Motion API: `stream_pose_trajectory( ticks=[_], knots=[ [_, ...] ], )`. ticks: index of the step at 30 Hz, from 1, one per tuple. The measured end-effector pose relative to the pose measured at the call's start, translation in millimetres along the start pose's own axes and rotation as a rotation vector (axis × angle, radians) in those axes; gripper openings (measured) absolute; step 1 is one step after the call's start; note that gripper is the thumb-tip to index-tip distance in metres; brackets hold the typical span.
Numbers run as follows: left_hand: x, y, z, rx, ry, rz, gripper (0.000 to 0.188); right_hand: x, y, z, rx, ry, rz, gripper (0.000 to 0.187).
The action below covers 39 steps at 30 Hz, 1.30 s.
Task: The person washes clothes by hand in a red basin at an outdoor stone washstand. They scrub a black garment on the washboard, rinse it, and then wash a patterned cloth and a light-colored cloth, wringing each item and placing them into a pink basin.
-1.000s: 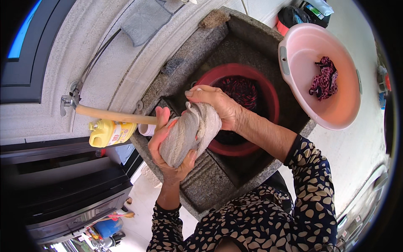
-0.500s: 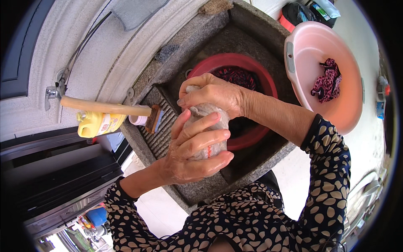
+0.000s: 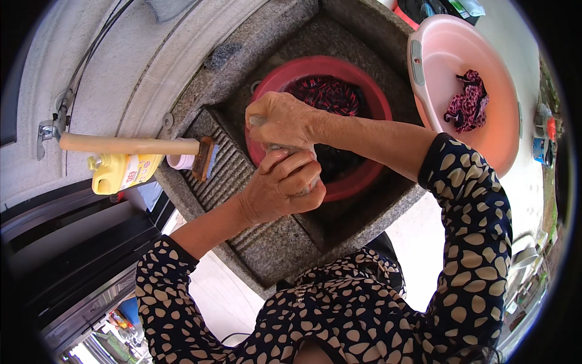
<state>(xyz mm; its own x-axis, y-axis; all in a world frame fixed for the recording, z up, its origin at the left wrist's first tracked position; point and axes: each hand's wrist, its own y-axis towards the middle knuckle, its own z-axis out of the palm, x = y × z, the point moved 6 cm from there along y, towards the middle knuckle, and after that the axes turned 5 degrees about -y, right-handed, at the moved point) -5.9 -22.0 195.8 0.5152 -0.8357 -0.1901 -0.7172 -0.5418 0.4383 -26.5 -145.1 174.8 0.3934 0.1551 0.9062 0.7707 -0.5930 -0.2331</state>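
Observation:
Over the red basin (image 3: 381, 109), my left hand (image 3: 280, 187) and my right hand (image 3: 282, 120) are both closed tightly on a wet greyish cloth (image 3: 279, 147). Most of the cloth is hidden inside my fingers; only small parts show between the two fists. The right fist sits just beyond the left one, close against it. Dark water and a black-and-pink patterned fabric (image 3: 327, 97) lie in the basin, which stands inside a grey stone sink (image 3: 370, 39).
A wooden-handled brush (image 3: 130, 144) lies across the sink's ribbed washboard (image 3: 224, 161) side, by a yellow jug (image 3: 124, 173) and a pale pink cup (image 3: 180, 161). At right, a pink tub (image 3: 497, 67) holds patterned clothing (image 3: 468, 103). A tap (image 3: 45, 133) juts from the left wall.
Both hands have squeezed shut around the cloth, which bulged out between them before and is now mostly covered. The left fingers, earlier spread over it, are curled in. The whole view has shifted slightly.

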Motion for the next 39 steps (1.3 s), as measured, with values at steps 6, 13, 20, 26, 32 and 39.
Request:
stream_pose_trajectory(
  ticks=[6,13,20,26,32,39],
  knots=[
    [23.4,17.8,-8.5,-0.155,-0.394,-0.152,0.039,-48.7,7.2,-0.5,0.081,0.653,0.118,0.019],
    [34.8,2.6,-74.8,-0.815,-0.725,-0.363,0.031,4.3,-28.4,-2.3,0.057,1.462,-0.287,0.023],
    [-31.1,24.1,-114.8,-0.406,-0.429,-0.129,0.026,35.8,-61.3,18.6,0.102,1.155,-0.048,0.015],
    [-86.3,35.4,-105.1,-0.226,-0.282,0.082,0.003,78.7,-91.2,16.1,0.207,0.627,-0.039,0.015],
    [-93.9,28.7,-60.2,-0.093,0.005,0.312,0.015,66.6,-86.7,16.1,0.122,0.268,-0.127,0.005],
    [-60.1,9.0,4.3,-0.096,0.157,0.401,0.008,21.4,-51.5,21.4,0.068,0.036,-0.118,0.007]
  ],
)
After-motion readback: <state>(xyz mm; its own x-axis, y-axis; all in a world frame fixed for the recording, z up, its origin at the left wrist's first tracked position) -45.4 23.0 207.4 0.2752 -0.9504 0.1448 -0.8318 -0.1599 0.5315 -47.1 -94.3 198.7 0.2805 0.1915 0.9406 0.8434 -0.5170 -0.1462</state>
